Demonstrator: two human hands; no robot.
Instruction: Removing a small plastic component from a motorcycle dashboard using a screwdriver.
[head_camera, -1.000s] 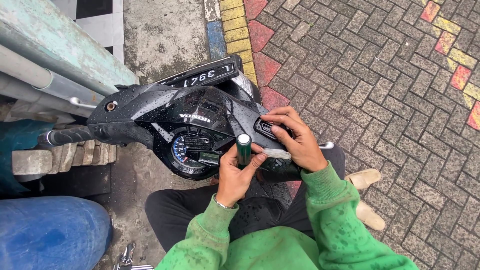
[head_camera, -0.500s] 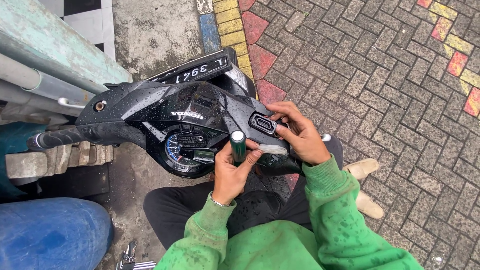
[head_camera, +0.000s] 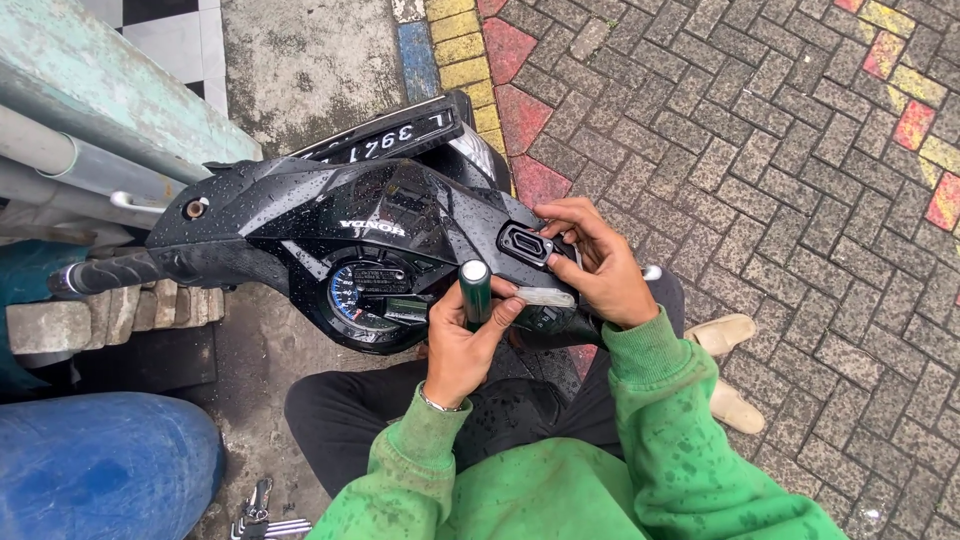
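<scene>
Left hand (head_camera: 462, 335) was wrapped tight round a green-handled screwdriver (head_camera: 475, 290); fingers closed on the handle, thumb up along one side, the handle's grey butt end facing the camera; shaft and tip hidden below, so could not tell what the tip met; the tool stood near upright just in front of the round speedometer (head_camera: 358, 292) of a wet black scooter handlebar cover (head_camera: 330, 215); right hand (head_camera: 598, 265) lay on the right end of that cover; fingers curled loosely, not a full fist, fingertips touching the rim of a small black rectangular reservoir cap (head_camera: 526, 243); thumb rested near a pale flat strip (head_camera: 545, 296) just nearer than the cap; whether it pinched the strip could not be told; both hands sat close together, near the middle of the scene; black rubber grip (head_camera: 105, 272) stuck out to the left; plate (head_camera: 385, 143) at the far side of the cover; green sleeves (head_camera: 640, 400) spotted with rain; blue drum (head_camera: 100, 465) near left; a few metal wrenches (head_camera: 262, 515) on the ground beside it; brick paving (head_camera: 780, 170) to the right
</scene>
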